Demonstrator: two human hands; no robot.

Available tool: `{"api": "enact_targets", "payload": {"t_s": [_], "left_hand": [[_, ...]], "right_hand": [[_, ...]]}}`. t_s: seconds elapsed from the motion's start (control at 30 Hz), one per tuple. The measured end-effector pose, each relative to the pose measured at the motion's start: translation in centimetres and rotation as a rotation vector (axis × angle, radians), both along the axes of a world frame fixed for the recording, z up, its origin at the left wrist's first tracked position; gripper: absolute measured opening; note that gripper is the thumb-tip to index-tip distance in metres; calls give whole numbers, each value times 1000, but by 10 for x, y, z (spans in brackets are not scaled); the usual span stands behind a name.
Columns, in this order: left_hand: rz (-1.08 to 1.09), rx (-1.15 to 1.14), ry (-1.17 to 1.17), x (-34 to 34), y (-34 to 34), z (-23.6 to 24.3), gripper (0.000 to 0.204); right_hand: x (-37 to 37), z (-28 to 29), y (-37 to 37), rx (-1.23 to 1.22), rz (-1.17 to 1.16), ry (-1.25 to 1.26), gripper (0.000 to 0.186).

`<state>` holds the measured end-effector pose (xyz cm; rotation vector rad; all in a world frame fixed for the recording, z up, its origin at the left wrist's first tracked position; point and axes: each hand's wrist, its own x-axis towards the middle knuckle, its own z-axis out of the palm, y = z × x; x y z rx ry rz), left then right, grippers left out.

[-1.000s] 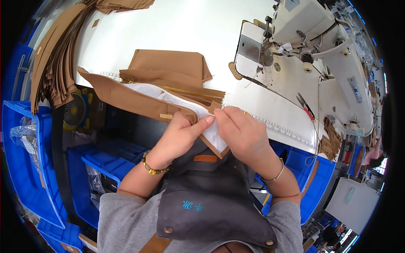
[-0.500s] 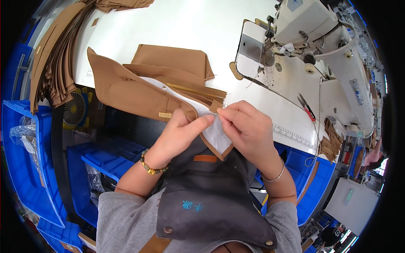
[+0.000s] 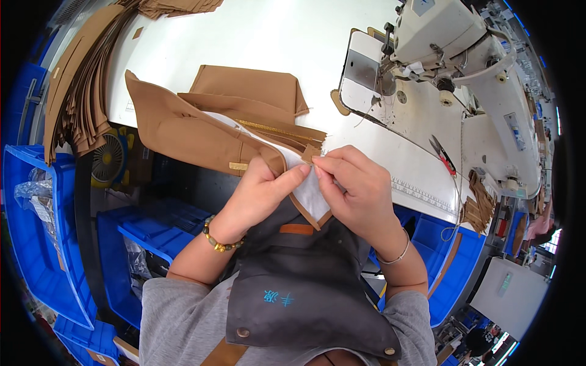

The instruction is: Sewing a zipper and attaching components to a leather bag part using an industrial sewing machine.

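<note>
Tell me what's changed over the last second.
The left end of the brown fabric piece swung away from the person and slightly right. The right hand shifted slightly right. Both it and the left hand kept hold. The scissors and sewing machine stayed put.

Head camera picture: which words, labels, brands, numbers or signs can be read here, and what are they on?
I won't copy wording, but it stands here:
Dark apron: two turquoise characters, clearly visible.
Ruler strip on the white table: scale marks; any numbers too small.
Sewing machine: a label, too small.
Brown fabric piece: pale tag, any marking unreadable.
</note>
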<state>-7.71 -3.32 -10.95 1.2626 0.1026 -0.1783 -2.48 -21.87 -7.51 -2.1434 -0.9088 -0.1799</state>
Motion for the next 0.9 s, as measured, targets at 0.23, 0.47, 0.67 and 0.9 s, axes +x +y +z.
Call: {"api": "enact_targets", "payload": {"t_s": [0.23, 0.47, 0.67, 0.9], "left_hand": [[20, -8, -14, 1, -2, -1, 22], [-32, 24, 39, 0, 2, 1, 24], [-42, -44, 77, 1, 4, 0, 25], [-15, -69, 36, 0, 2, -2, 26]], "right_hand": [[-2, 0, 0, -37, 2, -37, 16], [0, -1, 0, -20, 9, -32, 16], [-2, -2, 1, -20, 3, -45, 16], [-2, -3, 0, -22, -5, -54, 17]]}}
